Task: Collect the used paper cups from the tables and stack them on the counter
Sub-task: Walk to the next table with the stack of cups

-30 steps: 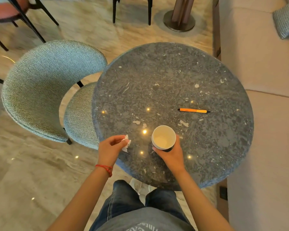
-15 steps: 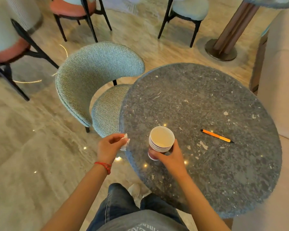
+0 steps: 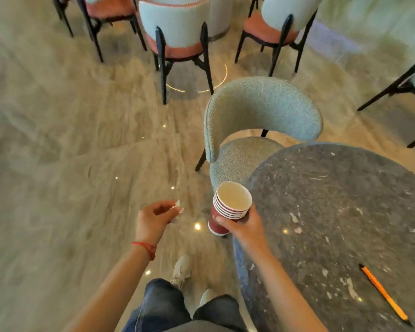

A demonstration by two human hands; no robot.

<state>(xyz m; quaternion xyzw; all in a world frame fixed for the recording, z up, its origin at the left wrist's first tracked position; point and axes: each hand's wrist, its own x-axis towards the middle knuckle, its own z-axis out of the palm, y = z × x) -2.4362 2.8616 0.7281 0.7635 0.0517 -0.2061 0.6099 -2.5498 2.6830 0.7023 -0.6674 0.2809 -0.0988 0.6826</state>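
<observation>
Head view: right hand [image 3: 246,226] wraps nested cup stack [image 3: 228,207], upright beside table [image 3: 333,212] edge, carry-ready for counter; left hand [image 3: 153,219] pinches crumpled tissue [image 3: 177,207].

Open beige marble floor [image 3: 77,164] spreads left and ahead, hemmed on the right by the round grey stone table [image 3: 345,224], a teal fabric chair [image 3: 261,111] tucked against it, and pink-seated black-legged chairs [image 3: 177,41] beyond.

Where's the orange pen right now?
In the head view, the orange pen lies flat on the round stone table, low on the right side near its edge, well right of the right hand gripping the cup stack.
</observation>
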